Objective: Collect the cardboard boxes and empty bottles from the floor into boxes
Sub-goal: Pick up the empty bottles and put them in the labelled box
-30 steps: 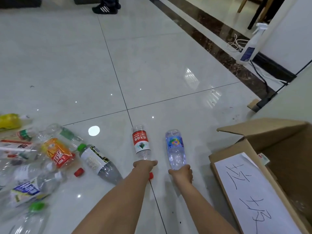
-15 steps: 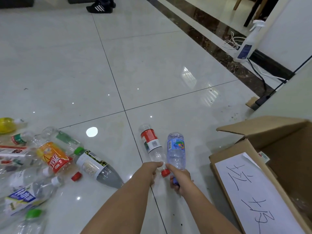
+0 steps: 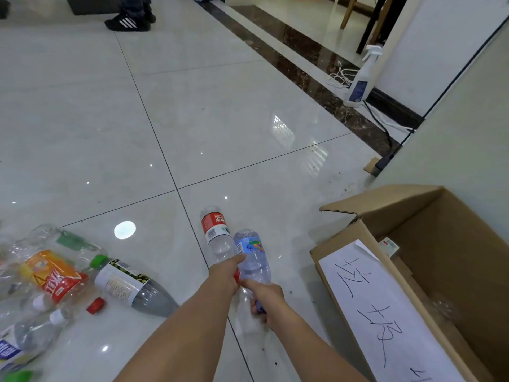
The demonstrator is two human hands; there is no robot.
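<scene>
Low over the pale tiled floor [image 3: 220, 119]
An open brown cardboard box [image 3: 429, 216] sits at the right. Just left of it, a clear red-labelled plastic bottle [image 3: 216, 232] and a clear blue-labelled plastic bottle [image 3: 252, 257] touch, their necks gripped by the left hand [image 3: 224, 274] and right hand [image 3: 265, 296] respectively.

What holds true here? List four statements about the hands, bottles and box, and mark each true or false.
The left hand grips the clear plastic bottle with the red label. True.
The right hand holds nothing. False: it grips the clear plastic bottle with the blue label.
The open brown cardboard box sits right of both hands. True.
The loose red bottle cap lies inside that box. False: it lies on the glossy white tiled floor, left of the hands.
</scene>
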